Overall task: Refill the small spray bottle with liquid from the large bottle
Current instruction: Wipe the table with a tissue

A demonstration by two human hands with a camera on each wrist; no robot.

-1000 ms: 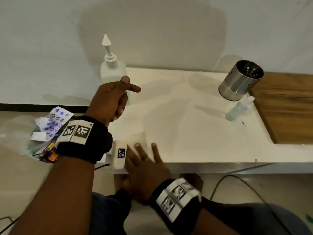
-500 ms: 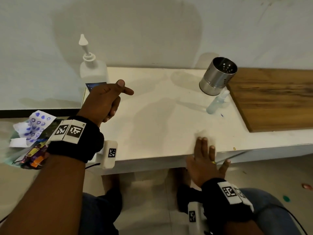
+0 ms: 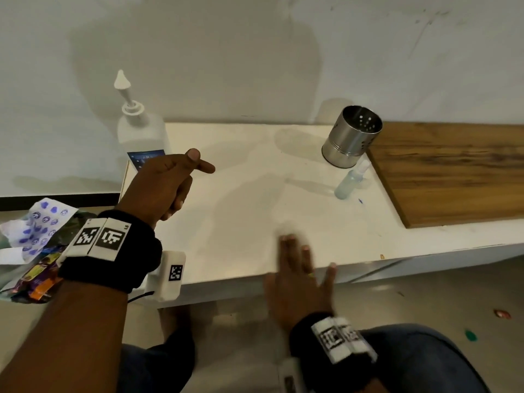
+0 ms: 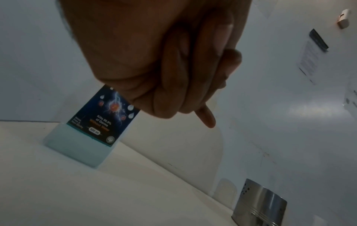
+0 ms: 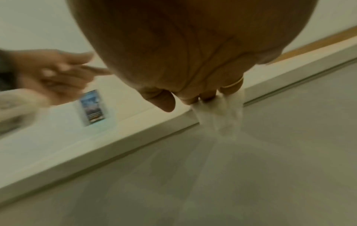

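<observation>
Your left hand (image 3: 167,182) hovers empty in front of the big pump bottle (image 3: 141,131) at the back left, fingers curled, index pointing. Your right hand (image 3: 300,276) lies flat at the table (image 3: 241,222) edge, pressing a tissue (image 5: 222,113). The small spray bottle (image 3: 350,181) stands beside the steel cup (image 3: 351,137). The big one's probably heavy and slick, so I'd grab its body, not the pump.

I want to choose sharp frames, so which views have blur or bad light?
Head view: right hand is motion-blurred, large bottle sharp. Left wrist view: left hand dark and underexposed, bottle label readable. Right wrist view: blurred everywhere.
</observation>
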